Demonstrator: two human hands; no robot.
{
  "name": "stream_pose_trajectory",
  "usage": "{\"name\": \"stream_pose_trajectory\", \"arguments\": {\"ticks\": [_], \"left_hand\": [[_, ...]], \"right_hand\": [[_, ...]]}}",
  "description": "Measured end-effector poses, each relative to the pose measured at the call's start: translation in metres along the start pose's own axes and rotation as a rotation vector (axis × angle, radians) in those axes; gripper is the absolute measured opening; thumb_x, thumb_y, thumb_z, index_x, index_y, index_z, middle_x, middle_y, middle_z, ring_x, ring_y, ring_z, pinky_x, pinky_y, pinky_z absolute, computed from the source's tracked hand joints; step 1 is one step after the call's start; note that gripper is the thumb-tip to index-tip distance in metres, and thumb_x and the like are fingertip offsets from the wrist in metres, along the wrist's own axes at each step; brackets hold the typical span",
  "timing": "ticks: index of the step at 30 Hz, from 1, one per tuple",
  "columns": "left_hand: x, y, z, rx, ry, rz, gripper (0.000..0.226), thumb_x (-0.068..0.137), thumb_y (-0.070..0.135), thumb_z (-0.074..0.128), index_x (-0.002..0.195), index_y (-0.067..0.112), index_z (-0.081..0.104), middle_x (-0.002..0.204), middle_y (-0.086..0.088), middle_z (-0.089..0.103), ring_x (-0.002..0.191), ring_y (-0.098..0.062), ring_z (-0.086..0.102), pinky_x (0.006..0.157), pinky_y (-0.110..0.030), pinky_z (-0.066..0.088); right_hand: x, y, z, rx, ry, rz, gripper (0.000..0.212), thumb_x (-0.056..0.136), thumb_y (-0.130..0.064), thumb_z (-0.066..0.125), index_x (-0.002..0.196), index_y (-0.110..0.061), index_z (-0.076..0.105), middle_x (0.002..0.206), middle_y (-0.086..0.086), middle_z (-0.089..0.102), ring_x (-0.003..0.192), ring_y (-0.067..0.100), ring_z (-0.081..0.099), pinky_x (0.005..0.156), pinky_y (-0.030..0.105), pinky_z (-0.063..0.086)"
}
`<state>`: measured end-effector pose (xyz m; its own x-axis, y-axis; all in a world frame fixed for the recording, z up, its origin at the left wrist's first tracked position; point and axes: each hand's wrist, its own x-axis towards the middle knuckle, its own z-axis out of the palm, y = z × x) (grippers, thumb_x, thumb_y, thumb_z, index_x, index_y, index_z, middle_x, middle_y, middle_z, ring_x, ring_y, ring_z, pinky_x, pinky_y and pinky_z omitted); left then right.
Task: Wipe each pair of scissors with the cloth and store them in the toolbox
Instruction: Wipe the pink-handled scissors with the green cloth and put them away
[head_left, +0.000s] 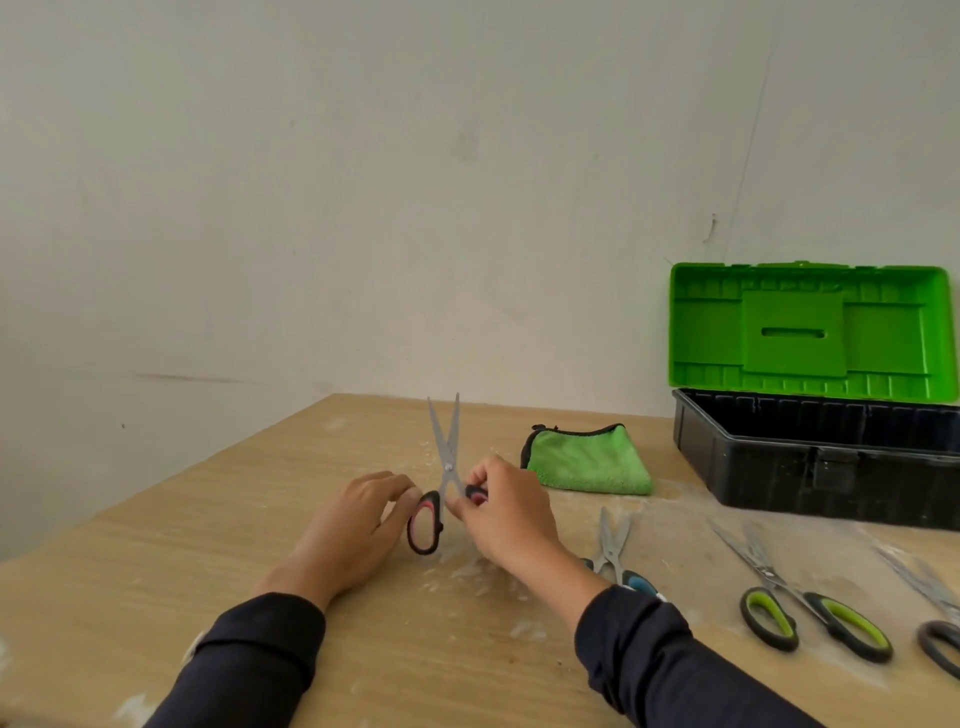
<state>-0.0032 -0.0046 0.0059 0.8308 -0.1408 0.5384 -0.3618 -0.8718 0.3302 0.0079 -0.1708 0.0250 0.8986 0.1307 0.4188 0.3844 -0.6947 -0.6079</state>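
You hold pink-and-black-handled steel scissors (441, 483), blades apart: left hand (358, 525), right hand (506, 512) each pinching handle. Wiping pending; next, fetch folded green microfibre cloth (589, 460).

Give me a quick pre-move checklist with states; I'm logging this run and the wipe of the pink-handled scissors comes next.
1. Pink-handled scissors held: ok, left hand and right hand each pinch a handle.
2. Blades apart for wiping: ok, slightly open, tips pointing away.
3. Cloth in hand: not ok, it lies folded on the table, right of the hands.
4. Toolbox ready: ok, lid up.
5. Toolbox has space: cannot tell, its floor is hidden.
6. Other scissors out of the way: ok, blue-handled, green-handled and grey-handled lie to the right.
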Motion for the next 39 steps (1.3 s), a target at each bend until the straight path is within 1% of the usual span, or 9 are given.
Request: {"name": "stream_pose_trajectory", "arguments": {"ticks": [2, 5, 9, 13, 16, 20, 26, 35, 39], "left_hand": [[-0.002, 0.008, -0.004, -0.042, 0.063, 0.059, 0.039, 0.09, 0.048, 0.031, 0.084, 0.025, 0.062, 0.077, 0.013, 0.062, 0.075, -0.002, 0.055, 0.066, -0.016, 0.04], [-0.002, 0.013, -0.006, -0.059, 0.119, 0.073, 0.018, 0.092, 0.034, 0.048, 0.08, 0.025, 0.059, 0.071, 0.012, 0.062, 0.066, 0.0, 0.055, 0.059, -0.012, 0.037], [0.0, 0.019, -0.007, -0.101, 0.197, 0.015, 0.014, 0.093, 0.019, 0.05, 0.086, 0.022, 0.061, 0.067, 0.008, 0.064, 0.063, -0.007, 0.058, 0.055, -0.015, 0.04], [0.004, 0.032, -0.008, -0.162, 0.262, -0.001, 0.014, 0.091, 0.014, 0.055, 0.094, 0.015, 0.069, 0.064, 0.014, 0.062, 0.058, -0.007, 0.058, 0.055, -0.009, 0.039], [0.006, 0.04, -0.008, -0.2, 0.319, 0.01, 0.015, 0.088, 0.015, 0.06, 0.096, 0.014, 0.072, 0.063, 0.017, 0.062, 0.058, -0.007, 0.06, 0.052, -0.009, 0.039], [0.007, 0.047, -0.006, -0.226, 0.345, 0.018, 0.016, 0.087, 0.015, 0.061, 0.097, 0.016, 0.072, 0.064, 0.02, 0.061, 0.059, -0.005, 0.06, 0.054, -0.007, 0.039], [0.019, 0.055, -0.004, -0.297, 0.347, 0.032, 0.015, 0.087, 0.017, 0.061, 0.096, 0.021, 0.073, 0.067, 0.022, 0.064, 0.074, 0.005, 0.06, 0.06, -0.005, 0.04], [0.084, 0.085, 0.034, -0.219, 0.142, 0.201, 0.014, 0.088, 0.014, 0.057, 0.09, 0.017, 0.071, 0.076, 0.013, 0.066, 0.067, 0.003, 0.056, 0.06, -0.004, 0.039], [0.108, 0.091, 0.078, -0.12, -0.008, 0.259, 0.018, 0.088, 0.014, 0.055, 0.098, 0.013, 0.069, 0.096, -0.001, 0.068, 0.086, -0.011, 0.059, 0.077, -0.019, 0.046]], "right_hand": [[0.003, -0.003, -0.002, 0.18, 0.042, 0.052, 0.022, 0.079, -0.032, 0.07, 0.087, -0.017, 0.056, 0.085, -0.002, 0.065, 0.078, 0.017, 0.065, 0.073, 0.037, 0.056], [0.005, -0.003, -0.007, 0.412, 0.063, 0.147, 0.022, 0.074, -0.03, 0.077, 0.083, -0.019, 0.06, 0.082, 0.0, 0.066, 0.076, 0.02, 0.067, 0.075, 0.04, 0.057], [0.006, -0.001, -0.018, 0.879, 0.062, 0.36, 0.025, 0.068, -0.02, 0.082, 0.081, -0.015, 0.061, 0.073, 0.001, 0.063, 0.056, 0.012, 0.055, 0.053, 0.022, 0.047], [0.011, -0.002, -0.028, 1.327, 0.134, 0.604, 0.018, 0.068, -0.01, 0.081, 0.073, -0.01, 0.064, 0.06, 0.0, 0.056, 0.053, 0.009, 0.045, 0.047, 0.017, 0.038], [0.009, -0.008, -0.03, 1.514, 0.137, 0.623, 0.015, 0.07, -0.004, 0.077, 0.077, -0.007, 0.064, 0.066, 0.002, 0.061, 0.057, 0.008, 0.051, 0.044, 0.014, 0.042], [0.008, -0.012, -0.021, 1.362, 0.203, 0.563, 0.012, 0.071, -0.009, 0.079, 0.067, -0.008, 0.067, 0.064, 0.003, 0.064, 0.058, 0.011, 0.054, 0.059, 0.022, 0.046], [0.013, -0.012, -0.036, 1.303, 0.184, 0.487, 0.019, 0.07, -0.005, 0.079, 0.062, -0.008, 0.062, 0.06, 0.005, 0.06, 0.051, 0.013, 0.052, 0.058, 0.024, 0.048], [0.048, 0.042, -0.109, 0.966, 0.411, 0.374, 0.016, 0.071, -0.014, 0.08, 0.064, -0.011, 0.065, 0.058, 0.003, 0.058, 0.05, 0.012, 0.045, 0.051, 0.022, 0.037], [0.059, 0.073, -0.136, 0.82, 0.528, 0.337, 0.022, 0.075, -0.015, 0.077, 0.057, -0.018, 0.063, 0.057, 0.001, 0.06, 0.058, 0.013, 0.052, 0.068, 0.032, 0.049]]}}
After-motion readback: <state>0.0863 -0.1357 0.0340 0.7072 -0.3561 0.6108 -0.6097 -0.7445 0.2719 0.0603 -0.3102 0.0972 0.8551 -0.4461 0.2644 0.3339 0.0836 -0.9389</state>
